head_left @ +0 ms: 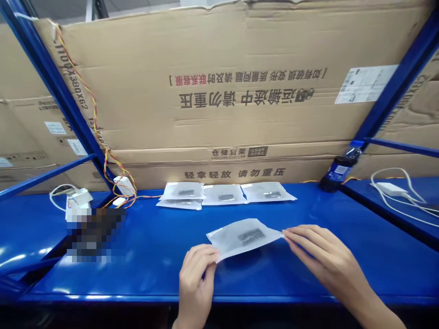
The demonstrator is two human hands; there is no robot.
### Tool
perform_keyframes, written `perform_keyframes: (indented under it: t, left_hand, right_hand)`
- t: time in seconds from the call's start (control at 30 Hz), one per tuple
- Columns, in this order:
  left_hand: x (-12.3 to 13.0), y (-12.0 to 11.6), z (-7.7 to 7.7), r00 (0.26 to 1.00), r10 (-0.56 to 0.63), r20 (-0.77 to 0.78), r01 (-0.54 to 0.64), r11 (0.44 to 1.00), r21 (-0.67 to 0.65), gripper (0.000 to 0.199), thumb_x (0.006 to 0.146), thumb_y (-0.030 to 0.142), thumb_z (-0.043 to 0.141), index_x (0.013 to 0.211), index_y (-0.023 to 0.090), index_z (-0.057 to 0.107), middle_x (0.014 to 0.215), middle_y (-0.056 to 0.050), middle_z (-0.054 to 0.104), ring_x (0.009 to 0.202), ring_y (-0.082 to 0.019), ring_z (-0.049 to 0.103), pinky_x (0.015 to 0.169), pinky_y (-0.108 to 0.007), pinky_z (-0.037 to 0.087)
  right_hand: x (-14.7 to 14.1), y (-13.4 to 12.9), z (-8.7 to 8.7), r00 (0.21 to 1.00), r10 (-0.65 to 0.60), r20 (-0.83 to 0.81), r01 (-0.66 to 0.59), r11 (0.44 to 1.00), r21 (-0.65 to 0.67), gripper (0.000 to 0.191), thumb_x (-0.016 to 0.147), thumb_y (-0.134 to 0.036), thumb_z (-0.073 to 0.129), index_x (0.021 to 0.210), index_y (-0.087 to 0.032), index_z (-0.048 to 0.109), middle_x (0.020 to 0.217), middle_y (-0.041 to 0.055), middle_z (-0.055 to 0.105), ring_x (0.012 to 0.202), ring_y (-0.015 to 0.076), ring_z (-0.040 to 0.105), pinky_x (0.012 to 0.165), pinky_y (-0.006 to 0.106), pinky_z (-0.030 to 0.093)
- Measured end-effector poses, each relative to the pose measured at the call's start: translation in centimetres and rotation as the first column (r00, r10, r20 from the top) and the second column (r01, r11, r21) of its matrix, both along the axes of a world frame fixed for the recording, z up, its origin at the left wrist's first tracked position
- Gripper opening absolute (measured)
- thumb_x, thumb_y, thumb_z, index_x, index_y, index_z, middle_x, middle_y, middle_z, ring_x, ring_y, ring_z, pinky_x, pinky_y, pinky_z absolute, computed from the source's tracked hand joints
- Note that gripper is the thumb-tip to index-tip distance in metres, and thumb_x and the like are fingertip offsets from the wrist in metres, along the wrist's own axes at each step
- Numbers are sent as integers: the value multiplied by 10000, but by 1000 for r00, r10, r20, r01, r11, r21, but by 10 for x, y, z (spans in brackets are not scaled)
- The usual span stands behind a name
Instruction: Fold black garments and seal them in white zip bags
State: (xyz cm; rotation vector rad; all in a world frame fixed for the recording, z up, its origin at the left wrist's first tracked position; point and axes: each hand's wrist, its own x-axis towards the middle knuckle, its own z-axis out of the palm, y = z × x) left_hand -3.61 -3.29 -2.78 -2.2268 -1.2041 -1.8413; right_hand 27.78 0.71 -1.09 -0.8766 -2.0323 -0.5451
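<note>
A frosted white plastic pouch (229,237) with a block of dark print is held up over the blue shelf (151,269), slightly tilted. My left hand (197,278) is closed on its near left corner, thumb and fingers pinching the edge. At the opposite end, my right hand (325,260) pinches the right corner between its fingertips. Behind it, a row of similar pouches lies flat along the back: two overlapping pouches (181,189) on the left, one pouch (224,195) in the middle and another pouch (267,192) on the right.
Large cardboard (219,128) stands behind the shelf. A dark-liquid bottle (341,167) leans at the back right. At left are twisted wires (128,183), white adapters (78,201) and a blurred dark object (98,232). A white charger with cable (393,189) lies far right, beyond blue posts.
</note>
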Motion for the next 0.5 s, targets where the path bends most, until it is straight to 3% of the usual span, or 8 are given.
perform_keyframes:
  t: [0.07,0.17,0.23,0.3,0.4,0.5]
  left_hand:
    - [-1,0,0,1000,-3,10,3,999,-36,201,986,73,627,971,245,730,920,-30,798,872,-200,764,779,-322,646]
    - [-4,2,0,999,-29,-42,26,997,-75,176,1008,120,620,965,254,726,921,-21,804,913,-211,765,803,-337,642]
    - [-5,3,-1,995,-30,-99,24,998,-63,167,1018,149,615,949,258,721,943,-19,816,981,-230,765,848,-367,638]
    - [-6,5,-3,991,14,-132,-21,999,-50,142,1024,186,622,964,262,725,1032,-34,822,1064,-251,755,900,-402,633]
    - [-5,5,-8,981,125,-152,-139,987,-87,137,1019,277,657,1128,268,739,1204,-75,795,1163,-285,732,960,-465,629]
    - [-2,5,-13,972,156,-178,-181,974,-135,200,1021,309,650,1199,266,730,1170,-78,800,1122,-281,750,927,-457,649]
  right_hand:
    - [-11,-3,1,1000,-13,26,14,1000,-22,293,1002,-196,644,1285,-240,700,1126,110,795,1009,299,750,871,468,607]
    - [-42,-5,-5,991,14,132,10,983,-181,631,964,-216,632,1578,-193,489,1494,161,639,1377,360,603,1033,548,593]
    - [-62,3,-11,976,82,200,-25,962,-271,771,883,-71,599,1624,-193,427,1596,144,548,1487,338,504,1110,540,561]
    - [-72,20,-11,958,157,241,-74,944,-321,814,809,52,509,1579,-214,504,1546,110,608,1453,287,552,1123,497,560]
    - [-60,60,6,962,149,228,-71,946,-315,795,805,91,412,1506,-234,599,1452,77,690,1365,247,635,1110,464,569]
    - [-28,108,30,986,-8,168,41,980,-194,837,803,88,383,1560,-233,541,1552,75,605,1454,276,549,1199,537,471]
